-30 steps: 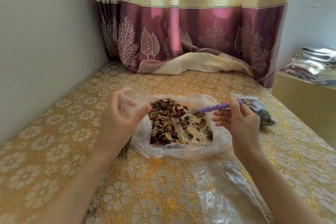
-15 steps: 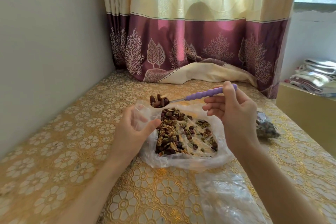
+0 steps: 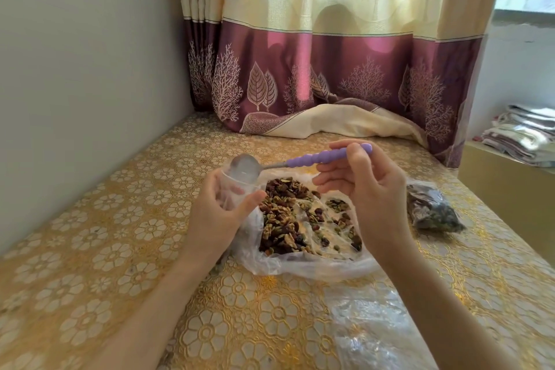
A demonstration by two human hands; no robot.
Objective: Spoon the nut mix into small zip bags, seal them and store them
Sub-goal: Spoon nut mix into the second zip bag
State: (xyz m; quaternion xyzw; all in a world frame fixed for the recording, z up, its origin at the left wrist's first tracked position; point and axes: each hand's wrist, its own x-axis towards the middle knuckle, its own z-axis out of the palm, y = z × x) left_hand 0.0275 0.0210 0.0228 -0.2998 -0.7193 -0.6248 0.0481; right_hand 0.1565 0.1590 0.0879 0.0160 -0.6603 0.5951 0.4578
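Gold-flowered worktop (image 3: 99, 255) | small bag (image 3: 231, 186) in left hand (image 3: 214, 219), contents hidden | right hand (image 3: 366, 189) grips spoon (image 3: 300, 161), now emptied, tipped at bag mouth

Two bare forearms were in view, coming up from the lower edge of the picture. No sleeve covered them up to where the frame cut them off. The left hand (image 3: 214, 218) and the right hand (image 3: 368, 189) wore no gloves. No ring, watch or bracelet was seen on either one. The visible fingernails were short and without polish.
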